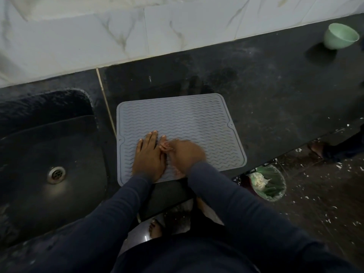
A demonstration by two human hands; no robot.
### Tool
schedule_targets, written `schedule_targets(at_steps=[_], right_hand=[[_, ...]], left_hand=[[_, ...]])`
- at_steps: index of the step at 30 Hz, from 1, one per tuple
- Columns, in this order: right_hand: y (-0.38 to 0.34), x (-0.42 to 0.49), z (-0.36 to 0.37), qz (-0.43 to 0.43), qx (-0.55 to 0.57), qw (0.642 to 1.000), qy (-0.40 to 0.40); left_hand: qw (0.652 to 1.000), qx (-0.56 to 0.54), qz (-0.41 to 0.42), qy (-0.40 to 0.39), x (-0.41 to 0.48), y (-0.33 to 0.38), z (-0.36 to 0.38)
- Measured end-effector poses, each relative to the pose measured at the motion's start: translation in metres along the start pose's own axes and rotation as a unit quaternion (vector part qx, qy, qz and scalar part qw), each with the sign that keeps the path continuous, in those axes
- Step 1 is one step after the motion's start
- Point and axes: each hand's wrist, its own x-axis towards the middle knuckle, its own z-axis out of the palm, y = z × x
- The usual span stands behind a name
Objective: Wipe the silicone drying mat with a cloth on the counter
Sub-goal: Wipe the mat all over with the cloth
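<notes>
1. Dark stone counter (266, 99) runs under a wall (118, 36) of pale marble-look tiles, and the grey mat (187, 119) lies flat on it right in front of me, its near edge at the counter's front edge.
2. My left hand (149, 154) lies palm down on the near left part of the mat, fingers straight and close together, pressing on the wavy ridges.
3. My right hand (185, 154) is just beside it, blurred, with fingers curled round a small pinkish cloth (165, 146) that shows between my two hands and touches the mat.
4. Both my sleeves are dark blue and reach to the wrists.
5. Wet patches darken the counter behind the mat, and pale specks are scattered over the stone to the right.
6. To the left a dark sink (39, 144) is sunk into the counter, with a metal drain (56, 174) in its bottom.
7. Far right, near the wall, a pale green bowl (340, 36) stands on the counter.
8. Below the counter's edge a bin (269, 182) with a green liner holds white scraps, and white flecks litter the dark floor (315, 194).
9. My bare foot (155, 229) shows under the counter.
</notes>
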Motion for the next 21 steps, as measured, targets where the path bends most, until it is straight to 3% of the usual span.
schedule_targets(at_steps=[3, 6, 9, 11, 13, 16, 19, 21], right_hand=[[0.068, -0.004, -0.03, 0.104, 0.009, 0.994, 0.027], [0.135, -0.009, -0.07, 0.23, -0.067, 0.969, 0.062], [0.136, 0.005, -0.085, 0.264, -0.095, 0.959, 0.028], [0.103, 0.016, -0.077, 0.226, -0.064, 0.971, 0.038], [0.053, 0.02, -0.051, 0.125, -0.005, 0.991, 0.05], [-0.008, 0.011, -0.011, 0.005, -0.003, 1.0, -0.009], [0.021, 0.011, -0.013, 0.029, 0.013, 0.999, 0.011], [0.07, 0.009, -0.034, 0.115, 0.029, 0.992, 0.035]], left_hand=[[1.0, -0.002, -0.006, 0.016, 0.001, 0.001, 0.001], [1.0, -0.006, -0.004, 0.025, 0.0, 0.001, 0.002], [1.0, -0.009, -0.007, 0.028, 0.0, 0.002, 0.001], [1.0, -0.01, -0.009, 0.025, -0.001, 0.004, 0.0], [1.0, -0.006, -0.01, 0.016, 0.0, 0.004, -0.001], [1.0, -0.012, -0.004, 0.012, 0.0, 0.002, -0.001], [1.0, -0.009, -0.005, 0.019, 0.0, 0.002, -0.001], [1.0, -0.008, -0.009, 0.021, 0.0, 0.003, -0.001]])
